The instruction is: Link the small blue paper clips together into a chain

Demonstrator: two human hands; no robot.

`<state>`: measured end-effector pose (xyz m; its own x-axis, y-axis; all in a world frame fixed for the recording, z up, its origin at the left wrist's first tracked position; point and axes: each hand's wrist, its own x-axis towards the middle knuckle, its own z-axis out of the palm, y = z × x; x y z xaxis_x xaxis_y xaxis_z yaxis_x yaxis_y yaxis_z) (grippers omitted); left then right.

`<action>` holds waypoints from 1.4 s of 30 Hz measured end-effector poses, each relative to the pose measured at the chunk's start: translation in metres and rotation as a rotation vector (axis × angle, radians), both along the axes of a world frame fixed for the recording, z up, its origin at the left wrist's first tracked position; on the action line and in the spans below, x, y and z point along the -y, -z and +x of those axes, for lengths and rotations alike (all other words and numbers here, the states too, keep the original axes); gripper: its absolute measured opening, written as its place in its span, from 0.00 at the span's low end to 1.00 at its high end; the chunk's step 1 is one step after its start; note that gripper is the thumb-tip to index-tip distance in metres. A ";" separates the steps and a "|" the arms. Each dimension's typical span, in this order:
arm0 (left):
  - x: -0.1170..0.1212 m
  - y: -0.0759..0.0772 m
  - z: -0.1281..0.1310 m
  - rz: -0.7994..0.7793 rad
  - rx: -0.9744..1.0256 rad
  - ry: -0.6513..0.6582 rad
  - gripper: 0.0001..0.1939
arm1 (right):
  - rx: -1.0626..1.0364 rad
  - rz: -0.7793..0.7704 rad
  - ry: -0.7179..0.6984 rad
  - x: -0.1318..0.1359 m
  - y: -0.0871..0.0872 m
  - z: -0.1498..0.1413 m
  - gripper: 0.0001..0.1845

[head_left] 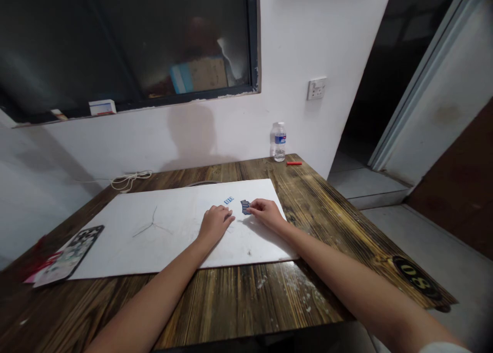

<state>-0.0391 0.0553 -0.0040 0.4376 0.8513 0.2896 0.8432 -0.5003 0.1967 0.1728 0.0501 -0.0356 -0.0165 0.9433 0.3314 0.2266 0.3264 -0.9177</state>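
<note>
My right hand (266, 212) is over the right part of a white board (185, 240). Its thumb and fingers are pinched at the edge of a small cluster of dark blue, striped flat pieces (245, 206), too small to name. Resting on the board to the left is my left hand (215, 222), its fingers loosely bent and the thumb a little apart, with nothing visible in it. Just beyond the left hand lies a small blue-and-white piece (228, 200) with rectangular markings.
The board lies on a dark wooden table (246, 296). A phone-like flat object (71, 255) overlaps its left end. Behind are a white cable (131, 178), a water bottle (280, 143) and a red pen-like stick (294, 163). A black plaque (416, 278) sits on the right corner.
</note>
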 end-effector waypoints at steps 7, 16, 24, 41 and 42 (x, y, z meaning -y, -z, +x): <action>0.005 -0.005 0.003 0.031 0.006 -0.002 0.08 | 0.000 -0.007 -0.003 -0.002 0.003 0.000 0.14; 0.004 -0.003 0.003 0.044 0.009 -0.040 0.05 | -0.016 -0.007 0.002 0.000 -0.001 0.000 0.13; -0.004 0.005 0.000 -0.001 0.022 -0.119 0.14 | -0.003 -0.009 0.012 0.000 0.000 0.000 0.14; -0.005 0.005 -0.001 0.001 0.074 -0.102 0.12 | -0.011 0.002 0.007 0.000 0.000 0.000 0.14; -0.004 0.005 0.000 -0.002 0.082 -0.101 0.11 | -0.013 -0.001 0.007 0.000 -0.001 0.000 0.14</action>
